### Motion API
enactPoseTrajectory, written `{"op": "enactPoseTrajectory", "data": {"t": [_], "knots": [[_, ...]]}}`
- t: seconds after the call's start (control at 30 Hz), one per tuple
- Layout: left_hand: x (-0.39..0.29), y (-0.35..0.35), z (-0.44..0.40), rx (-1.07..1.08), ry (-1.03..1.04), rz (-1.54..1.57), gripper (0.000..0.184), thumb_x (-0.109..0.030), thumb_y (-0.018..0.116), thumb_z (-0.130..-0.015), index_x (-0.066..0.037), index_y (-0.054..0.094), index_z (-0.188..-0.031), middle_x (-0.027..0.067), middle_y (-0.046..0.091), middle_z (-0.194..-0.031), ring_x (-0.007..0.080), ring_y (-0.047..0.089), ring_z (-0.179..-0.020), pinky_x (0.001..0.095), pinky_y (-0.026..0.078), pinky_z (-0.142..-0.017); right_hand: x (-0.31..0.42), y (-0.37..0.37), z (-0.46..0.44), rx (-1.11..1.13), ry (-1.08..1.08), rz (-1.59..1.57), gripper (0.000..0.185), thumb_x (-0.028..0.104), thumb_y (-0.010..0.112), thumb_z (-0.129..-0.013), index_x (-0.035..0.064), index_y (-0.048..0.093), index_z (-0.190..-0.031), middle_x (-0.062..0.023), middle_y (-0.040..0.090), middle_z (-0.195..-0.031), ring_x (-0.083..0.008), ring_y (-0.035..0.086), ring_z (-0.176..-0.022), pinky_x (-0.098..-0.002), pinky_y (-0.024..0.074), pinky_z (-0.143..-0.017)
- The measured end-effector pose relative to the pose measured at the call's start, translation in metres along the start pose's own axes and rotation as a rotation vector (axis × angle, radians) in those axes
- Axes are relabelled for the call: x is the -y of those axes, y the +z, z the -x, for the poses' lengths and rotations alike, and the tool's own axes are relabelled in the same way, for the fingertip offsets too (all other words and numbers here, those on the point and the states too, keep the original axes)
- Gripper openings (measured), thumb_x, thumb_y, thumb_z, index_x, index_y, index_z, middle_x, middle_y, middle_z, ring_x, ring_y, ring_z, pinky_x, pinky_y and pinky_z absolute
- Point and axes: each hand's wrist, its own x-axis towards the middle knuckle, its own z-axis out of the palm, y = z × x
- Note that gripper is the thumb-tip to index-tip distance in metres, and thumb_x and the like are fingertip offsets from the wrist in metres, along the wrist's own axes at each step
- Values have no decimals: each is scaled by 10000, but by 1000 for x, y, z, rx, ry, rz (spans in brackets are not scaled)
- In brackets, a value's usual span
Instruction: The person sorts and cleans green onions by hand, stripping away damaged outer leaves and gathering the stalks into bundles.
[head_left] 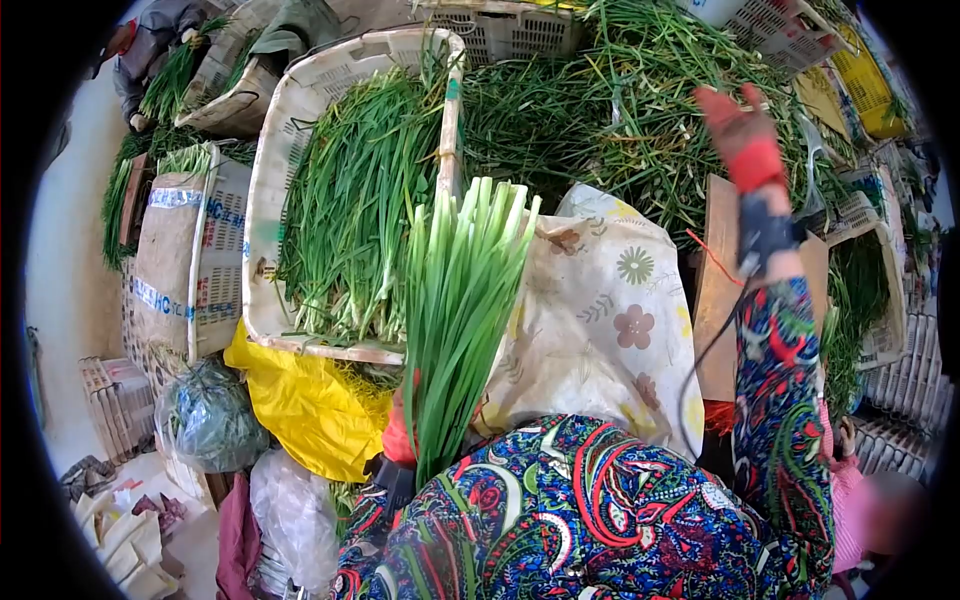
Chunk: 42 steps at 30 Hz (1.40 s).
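My left hand (398, 432), in a reddish glove and mostly behind the leaves, is closed around a bunch of garlic chives (462, 300). The bunch stands upright in front of my body, its pale cut ends pointing away and its leaves toward me. To the right, my right hand (738, 130) reaches out over a heap of loose greens (640, 110). Its reddish glove looks worn, and the fingers are spread with nothing seen in them. A dark wrap (768, 232) circles that wrist. Beyond the bunch, more chives (365, 200) fill a white plastic crate (262, 215).
A flower-patterned cloth (610, 330) covers my lap area, beside a wooden board (716, 300). Yellow plastic (305, 400) and a bag of greens (212, 415) lie at left. Another person (160, 60) handles greens at upper left; a person in pink (850, 500) sits lower right.
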Motion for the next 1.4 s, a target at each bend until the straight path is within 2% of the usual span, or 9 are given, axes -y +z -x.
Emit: {"op": "enactPoseTrajectory", "data": {"t": [0.2, 0.37, 0.7, 0.8, 0.87, 1.03, 1.17, 1.23, 1.4], "knots": [[-26, 74, 7, 36, -8, -193, 493, -389, 454, -885, 0, 474, -1187, 172, 571, -1093, 315, 568, -983, 417, 468, -850, -140, -9, 135, 378, 804, 157, 675, 609, 510, -777, 71, 466, -1183, -188, 520, -1173, -329, 519, -1042, -452, 412, -887], [-31, 100, -13, -183, 77, -894, 378, -270, 404, -939, -10, 457, -1208, 130, 575, -1093, 249, 591, -922, 359, 479, -816, -161, 29, 155, 651, 755, 39, 606, 374, 645, -784, 100, 410, -1271, -152, 535, -1154, -239, 562, -997, -388, 440, -896], [-32, 79, -26, 52, -188, -803, 381, -241, 517, -896, -3, 480, -1191, 58, 564, -1068, 124, 510, -956, 258, 402, -857, -138, 59, 171, 926, 654, 136, 622, 233, 568, -792, 40, 335, -1336, -157, 604, -1038, -212, 588, -973, -313, 462, -865], [-49, 89, -11, 262, 263, -1525, 362, -206, 558, -843, -30, 517, -1157, 91, 625, -987, 190, 591, -876, 322, 475, -757, -97, 88, 163, 940, 273, 255, 437, 262, 560, -782, 9, 506, -1134, -134, 626, -841, -204, 617, -763, -282, 508, -712], [-79, 80, 6, -124, -55, -1764, 409, -164, 610, -779, 0, 503, -1138, 122, 588, -1049, 209, 531, -949, 327, 413, -857, -47, 113, 145, 797, 31, 126, 303, 262, 528, -823, 35, 543, -1022, -129, 623, -845, -222, 613, -738, -321, 501, -730], [-151, 1, 13, -610, 703, -1139, 594, -158, 565, -842, -47, 288, -1356, 183, 490, -1206, 246, 519, -1039, 315, 431, -876, 33, 160, 157, 1310, -409, 94, 252, 167, 483, -879, 4, 540, -1063, -154, 599, -934, -250, 578, -906, -374, 501, -827], [-131, 119, 0, 279, 320, -595, 541, -444, 412, -904, -96, 370, -1315, 138, 519, -1170, 283, 566, -985, 353, 470, -859, -38, 150, 203, 1437, -737, 528, 184, 165, 515, -837, 55, 577, -972, -110, 597, -962, -239, 586, -901, -382, 500, -772], [-89, 183, -3, 305, 161, -214, 577, -465, 423, -893, -38, 391, -1282, 127, 574, -1037, 240, 589, -912, 318, 485, -824, -81, 136, 216, 1661, -1353, 918, 180, 175, 556, -796, 72, 586, -940, -106, 583, -968, -250, 583, -895, -386, 499, -780], [-55, 118, -63, 426, -161, 95, 436, -360, 411, -910, 6, 463, -1141, 130, 565, -999, 223, 586, -885, 336, 499, -787, -166, 48, 237, 1766, -1423, 935, 244, 242, 604, -756, 68, 589, -928, -111, 567, -931, -278, 558, -920, -422, 449, -866]]}}
